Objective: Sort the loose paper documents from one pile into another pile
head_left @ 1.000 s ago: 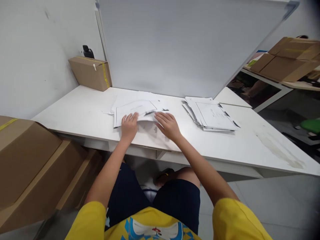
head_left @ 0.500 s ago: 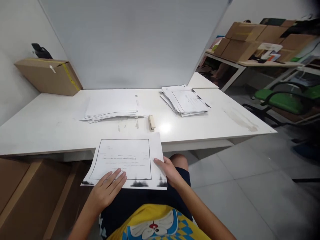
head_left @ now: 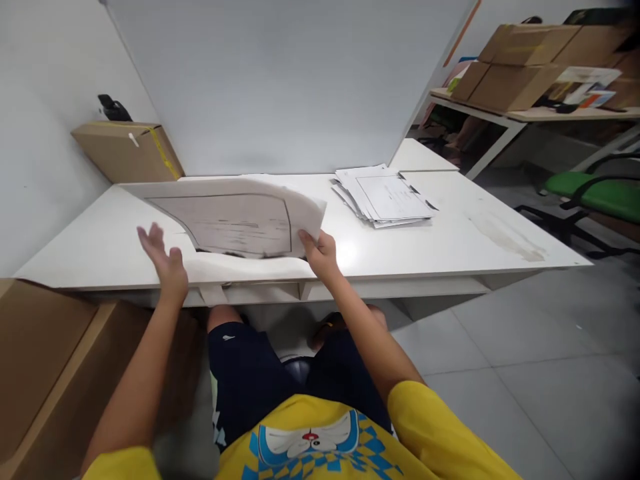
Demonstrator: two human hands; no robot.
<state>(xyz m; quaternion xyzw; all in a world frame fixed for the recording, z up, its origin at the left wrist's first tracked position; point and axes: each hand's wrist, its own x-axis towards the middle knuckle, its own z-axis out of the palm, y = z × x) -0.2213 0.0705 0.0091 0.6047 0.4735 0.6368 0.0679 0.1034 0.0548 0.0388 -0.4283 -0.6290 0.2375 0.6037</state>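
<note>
My right hand point(head_left: 320, 255) pinches the right edge of a sheet of paper point(head_left: 235, 223) printed with a dark frame and small lines of text. The sheet is raised and bowed above the white table point(head_left: 450, 240), and I cannot tell whether more than one sheet is in the grip. My left hand point(head_left: 165, 263) is off the paper, fingers spread, just below its left side and a little blurred. Most of the paper stack behind the raised sheet is hidden, and the stapler is out of sight.
A second stack of papers point(head_left: 383, 195) lies at the back right of the table, before a whiteboard point(head_left: 290, 87). One cardboard box point(head_left: 130, 152) stands at the back left. More cartons point(head_left: 60, 367) are on the floor at left. A green chair point(head_left: 595, 193) stands at right.
The printed sheet has risen from my lap to above the table, carried by my right hand. My left hand has let go of it and moved left and up.
</note>
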